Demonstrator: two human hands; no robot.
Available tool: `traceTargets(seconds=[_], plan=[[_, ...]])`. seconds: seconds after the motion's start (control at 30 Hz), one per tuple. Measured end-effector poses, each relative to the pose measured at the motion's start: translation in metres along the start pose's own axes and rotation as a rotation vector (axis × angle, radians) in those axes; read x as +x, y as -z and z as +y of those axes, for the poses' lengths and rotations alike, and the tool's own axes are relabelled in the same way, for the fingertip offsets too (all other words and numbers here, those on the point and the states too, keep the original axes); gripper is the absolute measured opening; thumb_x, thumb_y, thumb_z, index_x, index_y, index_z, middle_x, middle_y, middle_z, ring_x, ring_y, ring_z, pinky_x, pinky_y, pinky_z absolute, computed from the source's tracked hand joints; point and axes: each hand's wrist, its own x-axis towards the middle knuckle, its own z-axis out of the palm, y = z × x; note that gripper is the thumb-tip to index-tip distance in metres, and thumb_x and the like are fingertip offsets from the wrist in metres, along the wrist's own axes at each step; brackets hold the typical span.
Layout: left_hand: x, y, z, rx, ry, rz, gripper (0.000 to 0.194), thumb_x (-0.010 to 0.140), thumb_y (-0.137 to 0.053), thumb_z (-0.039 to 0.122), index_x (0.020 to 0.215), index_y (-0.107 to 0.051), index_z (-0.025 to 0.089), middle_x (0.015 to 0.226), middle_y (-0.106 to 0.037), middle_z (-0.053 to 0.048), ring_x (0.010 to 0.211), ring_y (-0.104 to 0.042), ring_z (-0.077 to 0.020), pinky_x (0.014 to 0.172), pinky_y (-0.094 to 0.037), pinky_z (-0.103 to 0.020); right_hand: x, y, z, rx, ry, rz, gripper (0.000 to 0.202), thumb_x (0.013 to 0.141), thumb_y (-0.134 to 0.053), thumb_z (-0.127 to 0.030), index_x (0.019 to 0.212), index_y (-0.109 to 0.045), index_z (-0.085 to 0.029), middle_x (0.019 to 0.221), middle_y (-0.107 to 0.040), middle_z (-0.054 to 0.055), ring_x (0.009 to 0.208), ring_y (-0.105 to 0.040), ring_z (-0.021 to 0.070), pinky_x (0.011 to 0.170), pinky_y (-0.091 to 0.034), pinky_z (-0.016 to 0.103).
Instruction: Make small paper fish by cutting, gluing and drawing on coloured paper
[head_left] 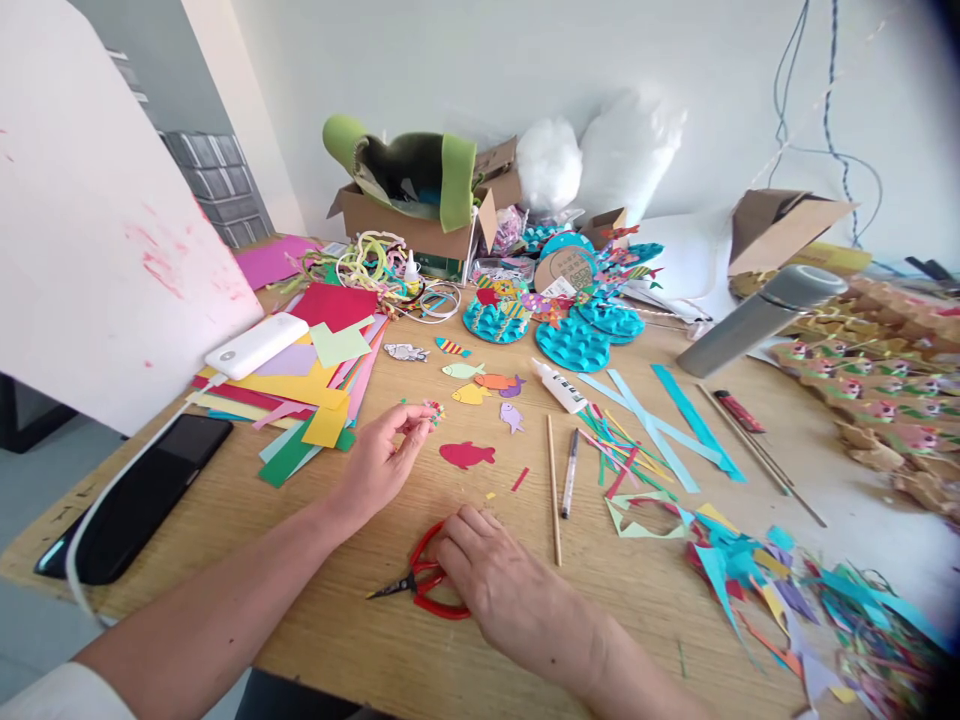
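My left hand (386,455) is raised over the table, its fingers pinched on small colourful paper bits (433,411). Near the front edge, my right hand (480,560) rests with curled fingers on the red handles of the scissors (431,578), whose dark tips point left. A red paper fish (466,455) lies between and beyond the hands, with a thin red strip (520,479) to its right. Behind it are green, yellow, orange and purple paper fish, a striped fish (453,347) and a patterned one (406,352).
Coloured paper sheets (330,345), a power bank (256,345) and a black phone (142,500) lie left. A glue bottle (559,386), wooden stick (553,490), pen (571,473) and paper scraps (742,560) lie right. A grey flask (761,318) and blue stands (572,340) are farther back.
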Motion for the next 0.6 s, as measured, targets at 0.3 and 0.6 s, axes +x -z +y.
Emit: traceTargets(seconds=[0.3,0.6], plan=[[-0.013,-0.005,0.004,0.468,-0.489,-0.191,0.031,0.086,-0.043,0.003,0.102,-0.067,0.016,0.099,-0.068,-0.008,0.1,-0.06,-0.0211,0.094,-0.05,-0.04,-0.017,0.027,0.065,0.33,-0.493,0.612,0.014,0.096,-0.048,-0.02,0.104,-0.059,-0.018,0.099,-0.062,0.009,0.089,-0.06,0.0208,0.077,-0.048,0.034],[-0.033,-0.024,0.009,0.836,-0.478,-0.464,0.046,0.098,-0.046,0.039,0.134,-0.055,0.012,0.13,-0.059,-0.014,0.118,-0.05,-0.0306,0.099,-0.043,-0.048,-0.007,0.0,0.076,-0.273,-0.725,0.379,0.021,0.096,-0.045,-0.012,0.106,-0.063,-0.012,0.095,-0.06,0.012,0.091,-0.056,0.0275,0.08,-0.041,0.037]])
